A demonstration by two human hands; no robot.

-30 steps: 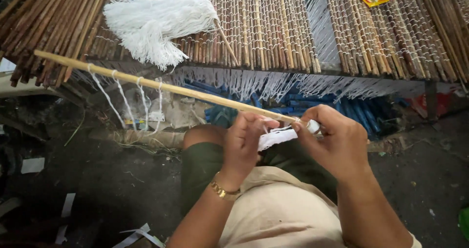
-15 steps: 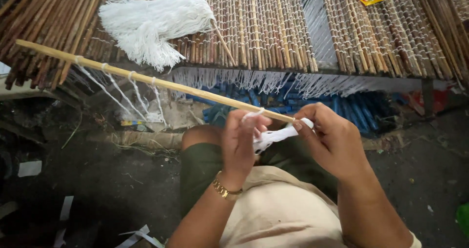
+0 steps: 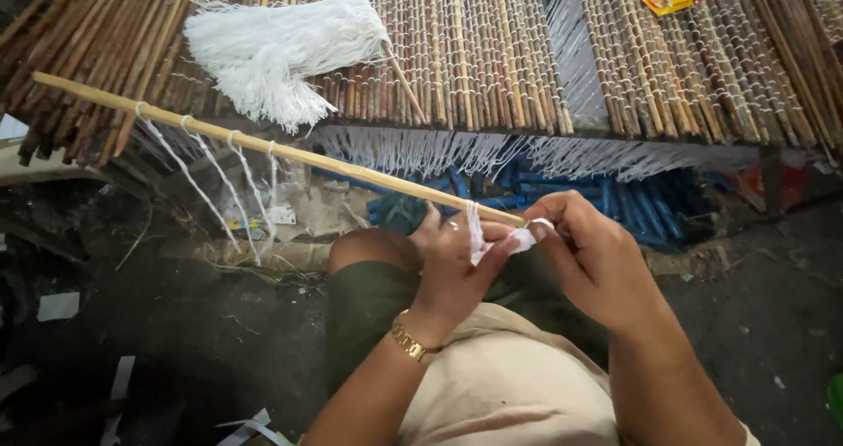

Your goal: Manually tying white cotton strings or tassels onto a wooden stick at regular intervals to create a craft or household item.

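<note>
Left hand (image 3: 452,266) & right hand (image 3: 584,253) both pinch white string (image 3: 479,235) at near end of bamboo stick (image 3: 281,152). String looks soft, light, limp; stick stiff, thin — best gripped near the tip by the fingers.

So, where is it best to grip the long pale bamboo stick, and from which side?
Probably the bare stretch of the long pale bamboo stick, between the four knotted white strings and the hands, taken from above. The stick slopes freely in the air there, and the left hand and right hand occupy its near end.
</note>
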